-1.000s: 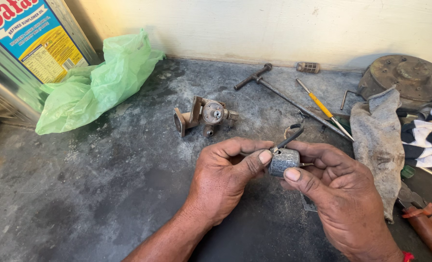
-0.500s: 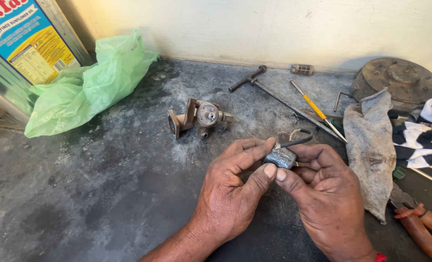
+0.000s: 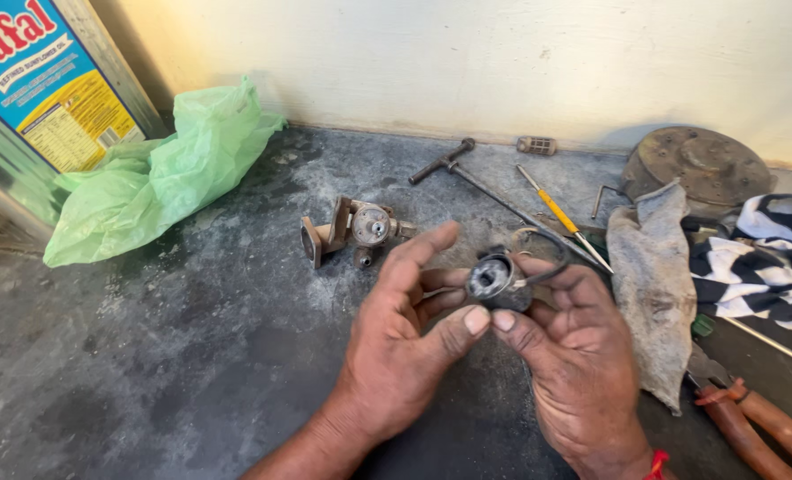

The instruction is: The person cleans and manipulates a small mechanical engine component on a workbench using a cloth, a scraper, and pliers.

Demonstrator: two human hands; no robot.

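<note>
At the far left a large printed tin [image 3: 36,98] stands against the wall, and a crumpled green plastic bag [image 3: 160,173] lies beside it on the grey concrete floor [image 3: 147,356]. Further right, a brownish metal fitting [image 3: 351,233] rests on the floor, just beyond the hands.

A small round metal part [image 3: 494,280] is held up between the 2 hands — the left hand [image 3: 405,356] is partly closed, its thumb and fingers pressed to the part's left side, and the right hand [image 3: 574,364] is cupped beneath and behind it, the 2 thumb tips touching below. The open face of the part is turned toward the camera, so an inspection or fitting step is judged to be in hand; a steady pinch and a careful turn would be called for next.

To the right lie a T-handled rod [image 3: 467,173], a yellow screwdriver [image 3: 560,213], a grey rag [image 3: 654,284], a striped cloth [image 3: 760,258], a rusty disc [image 3: 703,169] and orange-handled pliers [image 3: 751,422] — all near, but nothing is seen between the hands.
</note>
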